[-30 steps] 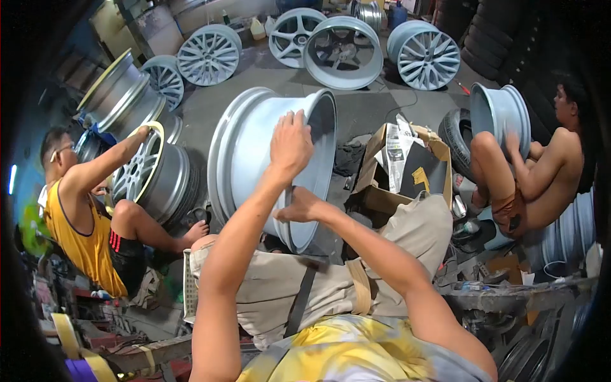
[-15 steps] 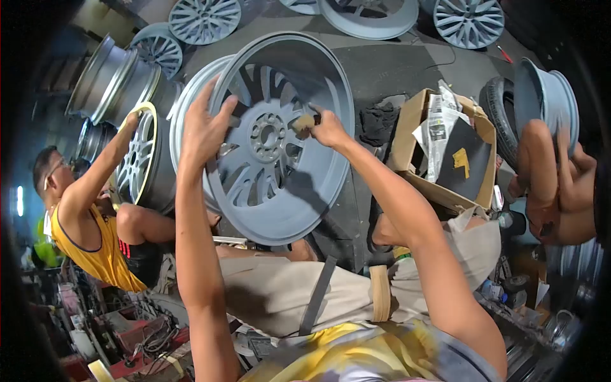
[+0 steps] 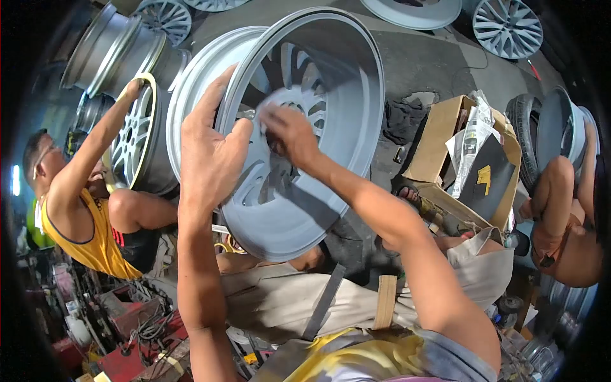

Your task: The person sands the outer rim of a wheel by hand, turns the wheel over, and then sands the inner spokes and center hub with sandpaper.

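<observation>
A grey primed alloy wheel rim (image 3: 344, 95) stands tilted on my lap, its open barrel facing me. My left hand (image 3: 210, 153) grips the near edge of the rim on its left side, fingers spread over the lip. My right hand (image 3: 286, 134) reaches inside the barrel and presses against the spokes near the hub; whatever it holds is hidden under the fingers. In the frame before, it pinched a small tan sanding pad.
A person in a yellow vest (image 3: 76, 216) works on a yellow-edged rim (image 3: 133, 143) at left. Another person (image 3: 566, 216) sits at right with a rim (image 3: 557, 127). A cardboard box (image 3: 458, 159) of papers lies right of my wheel. More rims (image 3: 506, 19) lie on the floor behind.
The rim has been turned from side-on so its open barrel faces me, and it sits closer. My right hand moved from the rim's edge into the barrel, leftward across the spokes.
</observation>
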The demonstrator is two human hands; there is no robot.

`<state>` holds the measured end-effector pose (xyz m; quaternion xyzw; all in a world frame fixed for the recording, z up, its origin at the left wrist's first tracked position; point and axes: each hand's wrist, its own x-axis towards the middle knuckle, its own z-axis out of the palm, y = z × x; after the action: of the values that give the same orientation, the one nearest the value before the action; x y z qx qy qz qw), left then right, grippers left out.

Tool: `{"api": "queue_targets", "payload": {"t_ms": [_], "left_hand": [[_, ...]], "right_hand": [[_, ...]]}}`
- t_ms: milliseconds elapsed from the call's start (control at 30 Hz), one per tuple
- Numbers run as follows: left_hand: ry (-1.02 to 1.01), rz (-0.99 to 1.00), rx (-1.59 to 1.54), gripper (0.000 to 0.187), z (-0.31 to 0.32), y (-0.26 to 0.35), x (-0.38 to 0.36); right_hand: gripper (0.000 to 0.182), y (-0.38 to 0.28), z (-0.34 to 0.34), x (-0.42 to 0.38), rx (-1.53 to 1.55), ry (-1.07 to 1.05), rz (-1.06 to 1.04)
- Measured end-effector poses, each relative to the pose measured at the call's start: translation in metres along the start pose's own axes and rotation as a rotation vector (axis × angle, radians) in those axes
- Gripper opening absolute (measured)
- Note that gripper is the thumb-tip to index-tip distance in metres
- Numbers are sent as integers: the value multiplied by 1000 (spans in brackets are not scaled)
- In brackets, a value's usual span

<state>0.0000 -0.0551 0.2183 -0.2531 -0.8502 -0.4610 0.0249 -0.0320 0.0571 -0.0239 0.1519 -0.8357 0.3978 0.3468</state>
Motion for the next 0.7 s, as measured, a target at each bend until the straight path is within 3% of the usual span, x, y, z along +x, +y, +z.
{"api": "queue_targets", "payload": {"t_ms": [33,67,133,200,267,300,367,467,567,600,667,700], "left_hand": [[35,93,30,58,5,-1,0],[34,98,24,58,7,0,0],[26,111,76,58,11,2,-1],[26,111,86,58,13,4,-3],[24,124,100,57,15,7,-2],[25,127,112,57,16,8,-1],[15,147,119,57,16,10,4],[13,35,46,57,17,6,0],[4,4,-5,59,12,4,-2],[10,13,19,59,11,5,-3],[13,9,38,59,12,5,-9],[20,2,39,60,12,7,-9]], "right_hand": [[46,-5,-2,-8,-109,-88,-169],[46,-1,-6,-8,-117,-88,-170],[45,2,-22,-3,-216,-175,-433],[43,22,-22,5,-189,-100,-375],[40,42,-7,8,98,124,435],[40,40,-6,9,95,134,436],[38,30,-3,10,105,254,357],[48,-18,-16,3,-9,-16,-84],[51,0,0,-5,-96,48,-160],[44,0,-14,-3,-63,28,-4],[35,30,5,-8,57,308,411],[31,44,13,-14,93,288,696]]}}
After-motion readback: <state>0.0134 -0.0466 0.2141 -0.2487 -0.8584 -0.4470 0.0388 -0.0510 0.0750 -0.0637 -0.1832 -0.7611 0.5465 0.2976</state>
